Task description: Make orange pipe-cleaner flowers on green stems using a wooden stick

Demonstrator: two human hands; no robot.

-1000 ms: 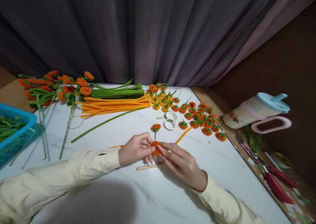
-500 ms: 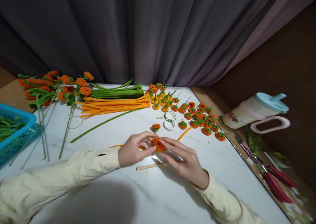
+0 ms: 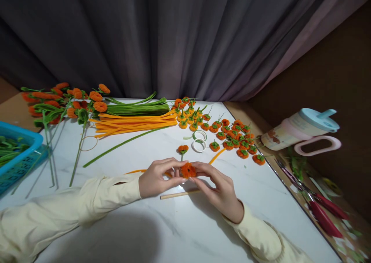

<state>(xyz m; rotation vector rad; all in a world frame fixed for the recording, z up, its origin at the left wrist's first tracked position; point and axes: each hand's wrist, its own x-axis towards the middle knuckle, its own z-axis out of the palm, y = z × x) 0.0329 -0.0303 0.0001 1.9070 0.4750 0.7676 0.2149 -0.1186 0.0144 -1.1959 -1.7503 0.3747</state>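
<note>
The left hand (image 3: 160, 177) and right hand (image 3: 219, 184) hold a fuzzy orange flower head (image 3: 189, 171) between them, above a white desk (image 3: 249, 201).
In the last half second, the left thumb has slipped from the petals to the lower edge and the right thumb has closed in, so each grip now pinches the flower head by its rim. More of its face shows, dark centre outward, which suggests turning or shaping. A wooden stick (image 3: 176, 195) lies just nearer the viewer.
</note>
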